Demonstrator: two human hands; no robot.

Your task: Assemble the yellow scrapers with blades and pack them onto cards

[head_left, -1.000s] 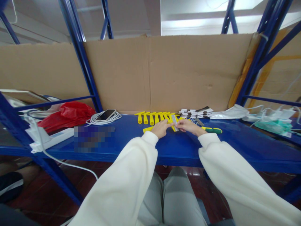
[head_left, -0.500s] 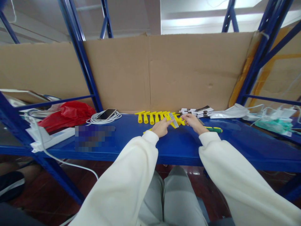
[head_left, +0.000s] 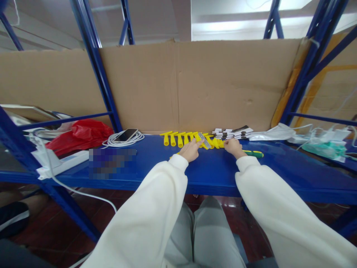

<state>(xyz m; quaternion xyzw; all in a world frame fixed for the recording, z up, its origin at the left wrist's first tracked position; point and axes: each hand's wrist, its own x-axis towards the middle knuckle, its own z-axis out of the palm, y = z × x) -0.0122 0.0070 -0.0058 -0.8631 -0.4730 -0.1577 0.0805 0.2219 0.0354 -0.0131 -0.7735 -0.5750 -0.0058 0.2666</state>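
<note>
My left hand (head_left: 189, 150) is closed around a yellow scraper-like piece with a flat grey metal plate (head_left: 205, 141) on it, tilted above the blue shelf. My right hand (head_left: 233, 147) is closed, fingertips pinched together, just right of that piece and beside some yellow parts (head_left: 218, 143). Whatever is between those fingertips is too small to make out. Several yellow T-shaped pieces with hollow round handles (head_left: 173, 140) lie in a row behind my left hand. A green and yellow tool handle (head_left: 253, 153) lies by my right wrist, its other end hidden behind the hand.
Stacked black-and-white packets (head_left: 232, 132) and white plastic (head_left: 275, 133) lie at the back right against the cardboard (head_left: 223, 85). Leftward are a phone (head_left: 126, 135) on a coiled white cable (head_left: 110, 143), and a red plastic bag (head_left: 86, 134). Blue uprights (head_left: 96, 67) frame the shelf.
My right hand has moved slightly right and down, away from the grey plate. My left hand has shifted a little left, with the plate more upright to the shelf's back.
</note>
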